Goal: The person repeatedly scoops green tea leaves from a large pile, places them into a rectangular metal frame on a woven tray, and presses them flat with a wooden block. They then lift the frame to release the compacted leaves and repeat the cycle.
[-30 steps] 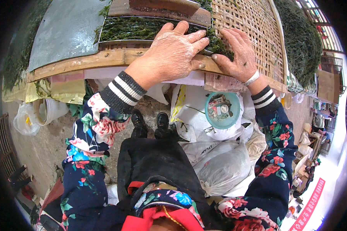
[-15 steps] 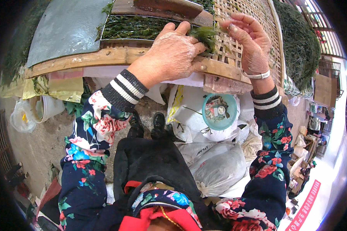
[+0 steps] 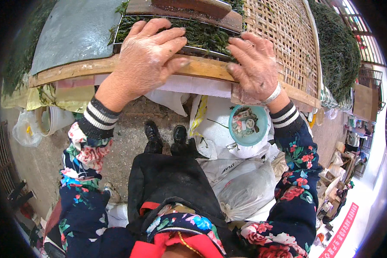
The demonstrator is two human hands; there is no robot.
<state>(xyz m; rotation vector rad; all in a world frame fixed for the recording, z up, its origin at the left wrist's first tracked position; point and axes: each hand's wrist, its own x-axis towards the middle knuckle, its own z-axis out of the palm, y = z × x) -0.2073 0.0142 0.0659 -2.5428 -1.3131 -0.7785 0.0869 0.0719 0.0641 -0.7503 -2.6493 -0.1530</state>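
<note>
Dark green feathery sprigs (image 3: 204,35) fill a shallow rectangular frame with thin metal edges (image 3: 210,53), set along the near side of the table. My left hand (image 3: 146,60) is open over the left part of the sprigs, fingers stretched out and thumb toward the near edge. At the frame's right end my right hand (image 3: 256,64) lies open, its fingertips touching the sprigs and its thumb over the table's wooden rail (image 3: 206,68). Neither hand holds anything that I can see. Behind the sprigs rests a brown wooden block with a raised handle (image 3: 189,8).
A grey board (image 3: 75,32) lies to the left, woven bamboo matting (image 3: 284,38) to the right. Beyond the matting is a large heap of greenery (image 3: 337,47). Below the table stand a turquoise basin (image 3: 248,139), a plastic-wrapped sack (image 3: 247,189) and a white bucket (image 3: 56,120).
My left hand has moved left along the frame. My right hand has come down from the air above the matting onto the frame's right end, where the loose tuft now lies flatter.
</note>
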